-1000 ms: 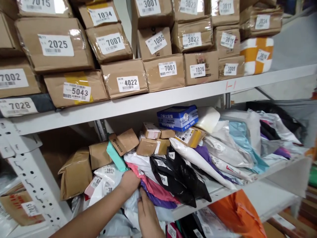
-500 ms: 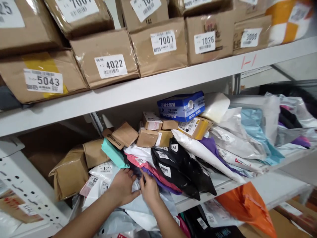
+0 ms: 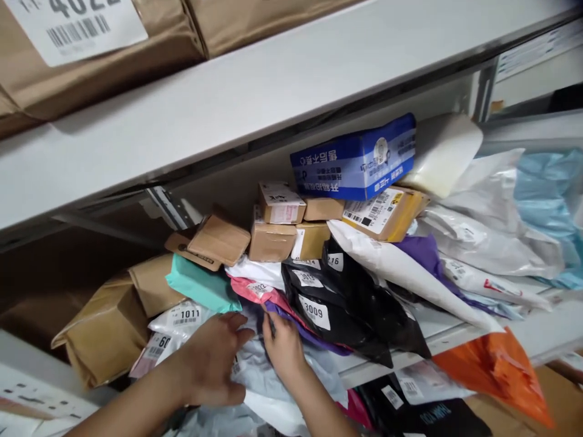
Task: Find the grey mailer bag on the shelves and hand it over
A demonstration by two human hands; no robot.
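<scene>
My left hand is open, its thumb spread from the fingers. It lies over a grey-blue plastic mailing bag, with its fingertips just below a mint-green parcel. To the right, my right hand has its fingertips closed at the left edge of a purple mailing bag. That bag lies under a pink bag and black bags, one labelled 3009. Left of my left hand is a clear-white bag labelled 1011.
Small brown boxes and a blue box sit behind the bags. An upper shelf edge runs above. A brown parcel stands at left. White and grey bags lie right; an orange bag hangs over the shelf edge.
The view has tilted down and closer, so the upper boxes have mostly left the picture. My left hand has shifted slightly away from the right one, its thumb lower. My right hand stays by the purple bag.
</scene>
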